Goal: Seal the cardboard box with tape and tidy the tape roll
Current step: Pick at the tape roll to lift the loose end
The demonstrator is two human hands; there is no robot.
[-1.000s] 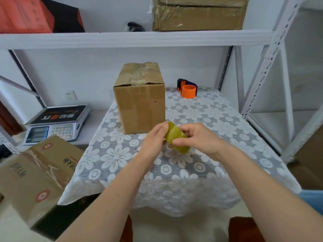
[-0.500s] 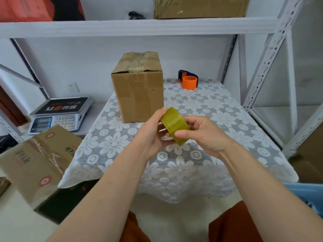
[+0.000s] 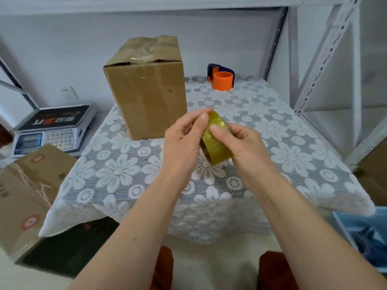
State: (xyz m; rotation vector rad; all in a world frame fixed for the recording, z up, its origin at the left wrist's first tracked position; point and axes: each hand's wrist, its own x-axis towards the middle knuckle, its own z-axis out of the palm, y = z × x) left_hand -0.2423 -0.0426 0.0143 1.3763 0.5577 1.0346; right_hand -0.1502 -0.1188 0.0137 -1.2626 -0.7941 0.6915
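A brown cardboard box [image 3: 146, 88] stands upright at the back left of the table, its top flaps closed unevenly with old tape on the seam. In front of it, above the table, I hold a yellowish roll of clear tape [image 3: 216, 143] between both hands. My right hand [image 3: 240, 143] grips the roll from the right, with the index finger pressed on its outer face. My left hand [image 3: 184, 139] holds the roll's left side, thumb and fingertips pinched at its top edge.
A table with a white lace flower cloth [image 3: 129, 176] carries an orange and blue tape dispenser [image 3: 221, 79] at the back. A weighing scale [image 3: 52, 128] sits to the left, another carton [image 3: 27, 193] lower left. White shelf uprights [image 3: 322, 57] stand at the right.
The view has tilted down, and the upper shelf has left the frame. My hands have turned the roll slightly, and my left fingertips now pinch its top edge.
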